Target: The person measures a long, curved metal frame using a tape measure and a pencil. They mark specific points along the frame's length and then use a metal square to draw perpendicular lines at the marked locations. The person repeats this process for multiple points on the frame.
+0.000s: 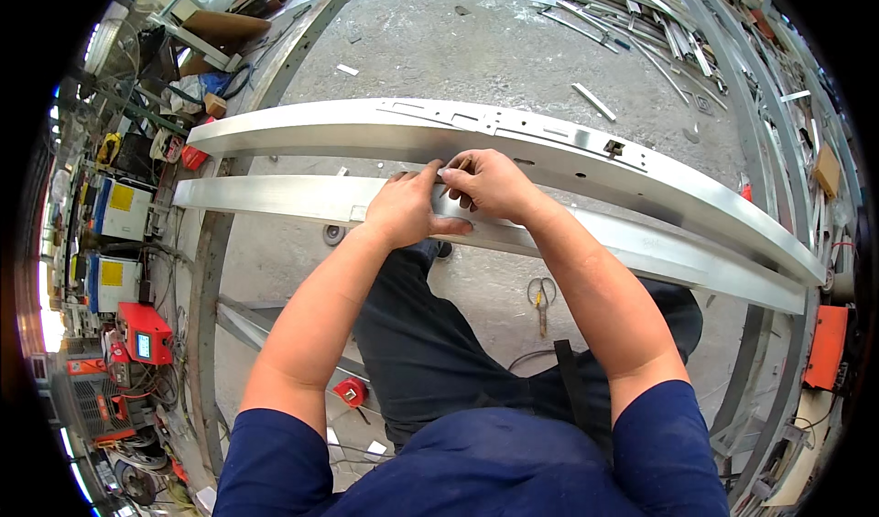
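Two long silvery metal profiles lie side by side across a steel frame in front of me. The far profile (385,128) has cut slots along its top. My left hand (403,210) rests flat on the near profile (275,196), thumb out toward me. My right hand (490,185) is pinched on a thin pencil-like marker (455,167), its tip down at the near profile's far edge, close to my left fingertips. Both forearms reach up from the lower edge.
A steel frame (209,270) carries the profiles above a concrete floor. Pliers (542,295) and a red tape measure (350,391) lie on the floor below. Red and blue machines (142,334) stand at the left; metal strips (623,13) are piled at the back right.
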Action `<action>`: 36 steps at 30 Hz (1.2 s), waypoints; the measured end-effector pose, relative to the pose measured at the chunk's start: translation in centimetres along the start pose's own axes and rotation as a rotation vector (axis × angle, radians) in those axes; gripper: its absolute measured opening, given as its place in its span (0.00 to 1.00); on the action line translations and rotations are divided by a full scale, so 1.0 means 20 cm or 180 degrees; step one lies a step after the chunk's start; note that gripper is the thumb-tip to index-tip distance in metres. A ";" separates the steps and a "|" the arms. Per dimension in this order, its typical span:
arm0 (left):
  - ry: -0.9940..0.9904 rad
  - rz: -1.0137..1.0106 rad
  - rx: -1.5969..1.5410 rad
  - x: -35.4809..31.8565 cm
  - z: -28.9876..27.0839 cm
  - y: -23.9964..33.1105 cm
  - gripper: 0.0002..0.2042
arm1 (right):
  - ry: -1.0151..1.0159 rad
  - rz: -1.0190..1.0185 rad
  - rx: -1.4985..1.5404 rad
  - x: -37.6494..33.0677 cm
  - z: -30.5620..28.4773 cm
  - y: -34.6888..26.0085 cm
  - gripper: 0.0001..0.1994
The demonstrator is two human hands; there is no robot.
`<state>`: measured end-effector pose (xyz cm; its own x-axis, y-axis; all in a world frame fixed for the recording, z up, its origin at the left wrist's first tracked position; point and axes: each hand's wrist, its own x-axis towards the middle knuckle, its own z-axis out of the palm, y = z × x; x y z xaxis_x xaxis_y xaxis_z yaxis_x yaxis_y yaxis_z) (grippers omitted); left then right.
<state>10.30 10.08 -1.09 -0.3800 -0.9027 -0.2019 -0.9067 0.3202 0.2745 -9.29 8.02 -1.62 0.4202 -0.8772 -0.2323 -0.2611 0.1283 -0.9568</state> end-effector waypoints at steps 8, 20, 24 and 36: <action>0.0626 0.0634 0.0076 -0.02 0.08 -0.03 0.32 | 0.1010 -0.1156 -0.2114 -0.70 -0.32 0.17 0.08; 0.1287 0.1655 0.0678 -0.16 0.17 -0.09 0.23 | 0.2104 -0.1007 -0.3192 -1.21 -0.55 0.57 0.26; 0.1495 0.1323 0.0669 -0.23 0.20 -0.21 0.26 | 0.2181 -0.0976 -0.3173 -1.24 -0.59 0.60 0.25; 0.1694 0.1348 0.0839 -0.24 0.27 -0.27 0.25 | 0.2158 -0.1151 -0.3311 -1.25 -0.60 0.63 0.24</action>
<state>15.96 14.17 -6.62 -0.6283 -0.6820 0.3743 -0.7411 0.6711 -0.0212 -33.62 26.00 -5.81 0.1662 -0.8839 0.4371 -0.9040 -0.3137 -0.2905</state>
